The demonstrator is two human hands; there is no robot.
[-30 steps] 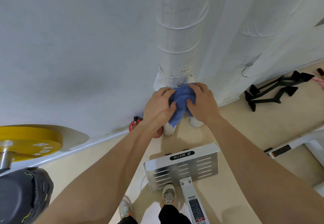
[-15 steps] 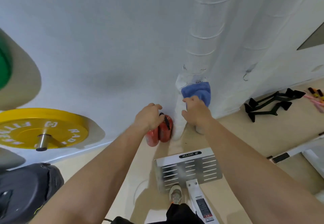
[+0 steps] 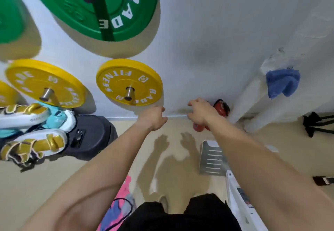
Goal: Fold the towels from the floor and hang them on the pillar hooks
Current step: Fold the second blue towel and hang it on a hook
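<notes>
While the blue towel (image 3: 282, 82) hangs on the pillar (image 3: 253, 95) at two o'clock, the head view shows left hand (image 3: 151, 118) and right hand (image 3: 200, 114) empty, fingers slack. Next, I judge, comes stooping to the pink cloth (image 3: 124, 191) on the floor (image 3: 54, 185) at seven o'clock.

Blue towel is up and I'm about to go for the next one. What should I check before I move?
1. Blue towel hanging on the pillar: ok.
2. Hook holding it securely: cannot tell, the hook is hidden by the cloth.
3. Left hand free: ok, holds nothing.
4. Right hand free: ok, holds nothing.
5. Next towel located: ok, pink and blue cloth lies on the floor by the feet.
6. Cloth free to lift: not ok, a black cable seems to loop over it and may snag.
</notes>
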